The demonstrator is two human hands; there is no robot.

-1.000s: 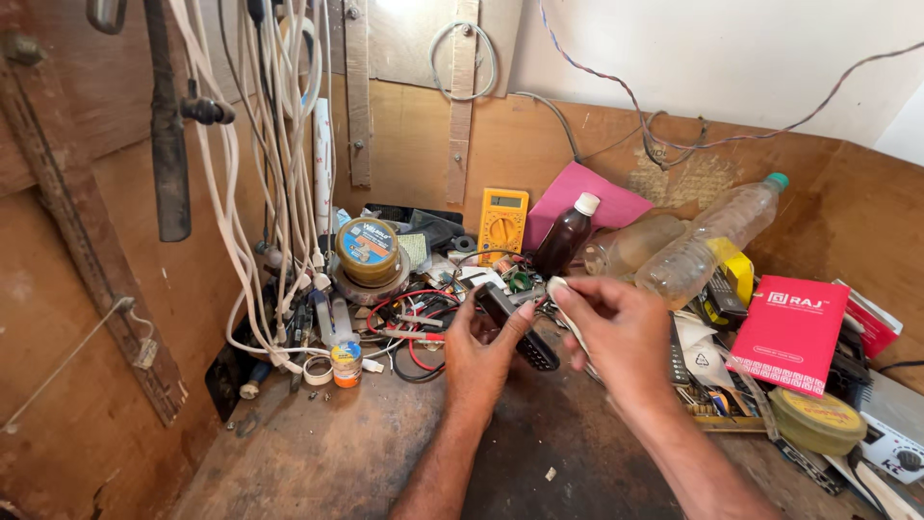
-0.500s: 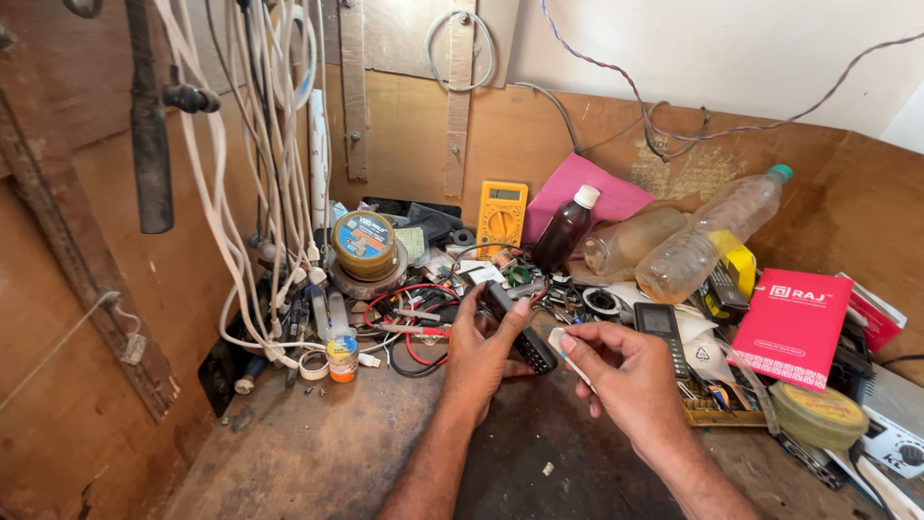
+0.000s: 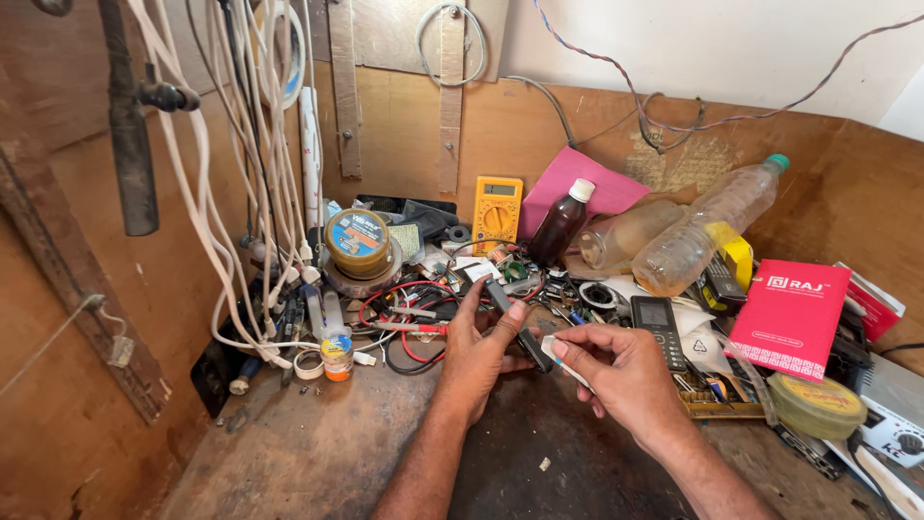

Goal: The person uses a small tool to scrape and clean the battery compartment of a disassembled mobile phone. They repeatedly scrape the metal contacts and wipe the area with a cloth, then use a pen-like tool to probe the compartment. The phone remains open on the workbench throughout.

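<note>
Both hands meet just above the middle of the dark workbench point(image 3: 318, 453) in the head view. Left hand point(image 3: 478, 354) is closed around a slim black device point(image 3: 518, 325), thumb pressed along its upper side, so that the device slants from the fingertips down toward the right hand. Right hand point(image 3: 624, 374) pinches a small white strip point(image 3: 560, 358) between thumb and forefinger, its tip just beside the lower end of the black device; whether the two touch cannot be told. Behind the left hand lies a tangle of red and black wires point(image 3: 409, 323), with a round solder tin point(image 3: 356, 241) and a yellow multimeter point(image 3: 497, 210) farther back. Near the right hand a black phone point(image 3: 658, 327) lies flat, and a red box point(image 3: 789, 316) sits well apart to the right.
</note>
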